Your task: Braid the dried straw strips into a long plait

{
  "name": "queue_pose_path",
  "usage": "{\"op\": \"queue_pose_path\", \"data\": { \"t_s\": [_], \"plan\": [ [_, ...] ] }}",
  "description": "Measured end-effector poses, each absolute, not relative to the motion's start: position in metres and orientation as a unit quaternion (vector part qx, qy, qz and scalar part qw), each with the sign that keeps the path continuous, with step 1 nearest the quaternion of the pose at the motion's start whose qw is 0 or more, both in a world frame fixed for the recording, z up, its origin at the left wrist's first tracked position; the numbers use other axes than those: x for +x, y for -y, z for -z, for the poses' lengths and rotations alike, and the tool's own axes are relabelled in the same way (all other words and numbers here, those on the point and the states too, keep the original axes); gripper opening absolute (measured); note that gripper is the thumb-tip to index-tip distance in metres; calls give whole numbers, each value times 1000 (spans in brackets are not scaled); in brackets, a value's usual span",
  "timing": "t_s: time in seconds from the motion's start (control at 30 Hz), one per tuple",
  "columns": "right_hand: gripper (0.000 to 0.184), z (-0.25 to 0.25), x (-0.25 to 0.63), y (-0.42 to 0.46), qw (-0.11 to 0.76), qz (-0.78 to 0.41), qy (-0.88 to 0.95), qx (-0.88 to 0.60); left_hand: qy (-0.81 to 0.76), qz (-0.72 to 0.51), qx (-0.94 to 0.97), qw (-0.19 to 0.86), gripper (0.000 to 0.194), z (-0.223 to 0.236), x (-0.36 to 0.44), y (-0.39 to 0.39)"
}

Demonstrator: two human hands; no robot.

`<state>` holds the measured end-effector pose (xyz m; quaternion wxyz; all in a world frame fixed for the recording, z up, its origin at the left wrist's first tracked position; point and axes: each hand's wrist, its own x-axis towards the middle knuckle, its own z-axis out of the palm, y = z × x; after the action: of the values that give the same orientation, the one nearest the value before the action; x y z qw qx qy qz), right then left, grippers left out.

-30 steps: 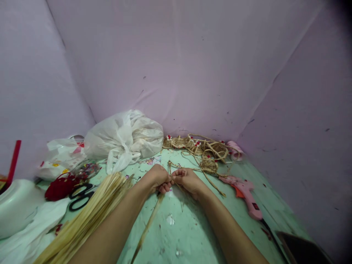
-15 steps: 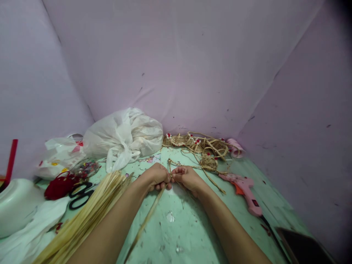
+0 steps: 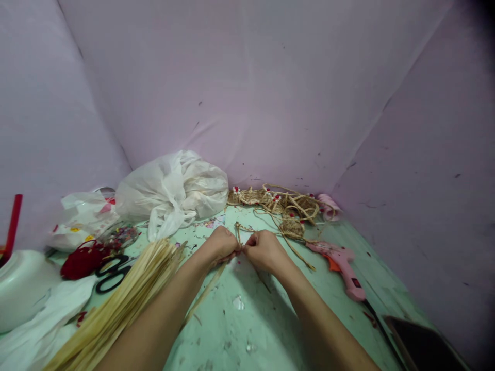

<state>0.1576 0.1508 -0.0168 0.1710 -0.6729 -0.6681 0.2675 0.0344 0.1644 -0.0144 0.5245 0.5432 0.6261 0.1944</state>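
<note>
My left hand and my right hand meet above the middle of the table, fingertips nearly touching. Both are closed in a pinch on a thin twisted straw cord, whose looped end sticks up between them. A pale loose straw strand trails from beneath my left hand towards me. Below my right hand a short dark strand end hangs down. The fingertips hide the point where the strands join. A bundle of dry straw strips lies beside and partly under my left forearm.
Woven straw pieces with red and white beads lie along the back wall. A pink glue gun with a black cord is at right, near a dark flat object. Left are black-handled scissors, red yarn and a white plastic bag.
My fingers have curled inward and turned over at the cord. The loose strand under my left hand has shifted, and a dark strand end now shows below my right hand.
</note>
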Motion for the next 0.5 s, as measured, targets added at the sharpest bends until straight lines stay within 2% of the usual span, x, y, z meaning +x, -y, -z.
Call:
{"op": "queue_pose_path", "data": {
  "t_s": [0.17,0.3,0.4,0.5],
  "plan": [
    [16,6,144,-135,149,-221,731,-628,-636,-194,489,565,11,21,32,-168],
    [17,7,141,-130,154,-180,761,-604,-600,-196,531,565,7,25,24,-171],
    [16,10,151,-138,175,-260,741,-593,-581,-187,565,556,10,25,19,-172],
    [21,13,161,-149,275,-360,633,-628,-564,-181,571,569,12,26,15,-173]
  ]
}}
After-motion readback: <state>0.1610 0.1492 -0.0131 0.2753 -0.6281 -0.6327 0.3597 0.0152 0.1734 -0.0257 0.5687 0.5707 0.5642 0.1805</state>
